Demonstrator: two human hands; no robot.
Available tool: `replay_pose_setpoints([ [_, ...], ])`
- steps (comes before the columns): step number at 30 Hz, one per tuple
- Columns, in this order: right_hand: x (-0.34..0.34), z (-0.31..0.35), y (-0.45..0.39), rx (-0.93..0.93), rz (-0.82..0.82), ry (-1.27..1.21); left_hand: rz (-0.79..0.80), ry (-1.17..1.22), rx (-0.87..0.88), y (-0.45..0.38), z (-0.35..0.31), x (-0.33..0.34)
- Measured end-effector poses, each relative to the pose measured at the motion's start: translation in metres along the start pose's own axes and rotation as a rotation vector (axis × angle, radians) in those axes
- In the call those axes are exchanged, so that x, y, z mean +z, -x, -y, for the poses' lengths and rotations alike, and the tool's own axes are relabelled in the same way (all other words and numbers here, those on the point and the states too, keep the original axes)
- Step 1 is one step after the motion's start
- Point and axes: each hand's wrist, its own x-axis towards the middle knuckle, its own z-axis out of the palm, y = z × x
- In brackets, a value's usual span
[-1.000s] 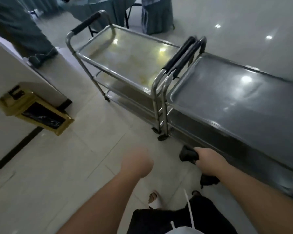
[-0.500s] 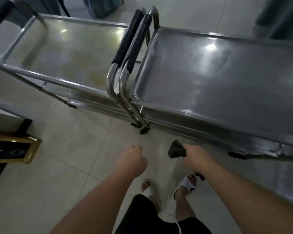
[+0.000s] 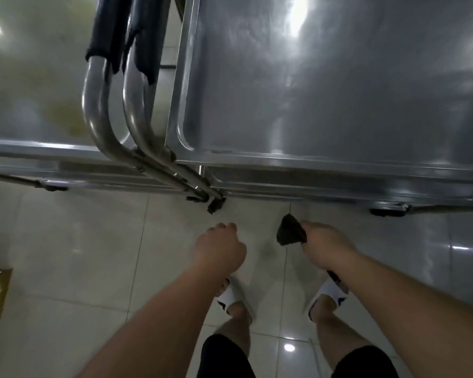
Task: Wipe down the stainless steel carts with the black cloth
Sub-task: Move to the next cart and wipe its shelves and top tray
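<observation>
Both shiny stainless steel carts (image 3: 339, 91) are looming closer now. Right hand (image 3: 325, 245) is gripping the crumpled black cloth (image 3: 290, 231); left hand (image 3: 219, 248) is curling into an empty fist.

Carts (image 3: 339, 110): silver steel, yellowish stain on the left top. Handle grips (image 3: 107, 28): dark navy. Cloth (image 3: 290, 234): black. Floor (image 3: 79, 241): pale tile. Slippers (image 3: 329, 293): white. Shorts (image 3: 224, 358): black.
</observation>
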Motion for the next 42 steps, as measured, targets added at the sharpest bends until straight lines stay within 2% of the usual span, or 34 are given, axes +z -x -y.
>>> replay_pose_setpoints([
  [6,0.037,-0.013,-0.083,-0.147,-0.072,0.061,0.001,-0.038,-0.021,-0.081,0.005,0.050],
  [14,0.070,-0.049,-0.192,-0.149,-0.110,0.164,-0.102,-0.081,0.078,-0.189,0.004,0.121],
  [19,0.080,-0.047,-0.259,-0.227,-0.166,0.142,-0.206,-0.071,0.087,-0.262,0.009,0.136],
  [25,0.083,-0.044,-0.319,-0.308,-0.421,0.075,-0.343,-0.201,0.156,-0.337,0.013,0.142],
  [28,0.082,-0.036,-0.356,-0.224,-0.427,0.115,-0.426,-0.231,0.201,-0.366,0.016,0.144],
  [31,0.081,-0.026,-0.389,-0.261,-0.448,0.041,-0.480,-0.197,0.237,-0.386,0.022,0.148],
  [40,0.085,0.011,-0.420,-0.214,-0.638,-0.021,-0.398,-0.125,0.235,-0.398,0.051,0.176],
  [42,0.081,0.020,-0.426,-0.173,-0.639,0.027,-0.387,-0.075,0.231,-0.400,0.060,0.180],
])
